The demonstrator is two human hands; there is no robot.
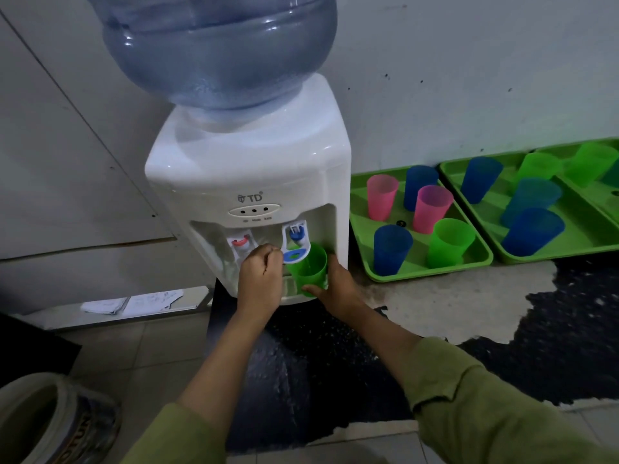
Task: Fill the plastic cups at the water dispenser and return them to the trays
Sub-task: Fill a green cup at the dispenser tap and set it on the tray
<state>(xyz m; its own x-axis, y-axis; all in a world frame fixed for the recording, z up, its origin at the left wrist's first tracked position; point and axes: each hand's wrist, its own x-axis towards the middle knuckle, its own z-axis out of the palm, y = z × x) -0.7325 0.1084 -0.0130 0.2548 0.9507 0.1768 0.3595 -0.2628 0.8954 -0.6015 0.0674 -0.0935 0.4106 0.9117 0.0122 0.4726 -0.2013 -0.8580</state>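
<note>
Green cup (308,271) sat upright under the blue tap (294,234), in the recess of the white water dispenser (248,175), its rim just beneath the blue tap lever (294,254). Water level in it could not be told.

Right hand (338,289), from 4 o'clock of the cup: grip wrapped round the cup's lower wall, thumb across the front, fingers behind.

Left hand (261,279), at 9 o'clock of the cup: grip curled tight, fingertips on the lever's left edge. Red tap (239,244) just above that hand, at 11 o'clock of it, not touched.

Blue water bottle (217,51) stood inverted on the dispenser top, at 12 o'clock.

At 3 o'clock of the dispenser, against the wall, near green tray (432,276) carried five upright cups: pink cup (382,197), blue cup (418,185) and second pink cup (432,209) at the back, second blue cup (392,249) and second green cup (450,242) in front. Contents not readable.

Far green tray (552,257), touching the near one at its 3 o'clock side, held three blue cups and one green. A further tray beyond it was cut off by the frame edge.

Both sleeves olive green. Papers (134,303) lay at 9 o'clock of the dispenser base; a round container (50,420) sat at 7 o'clock, on tiled floor.
</note>
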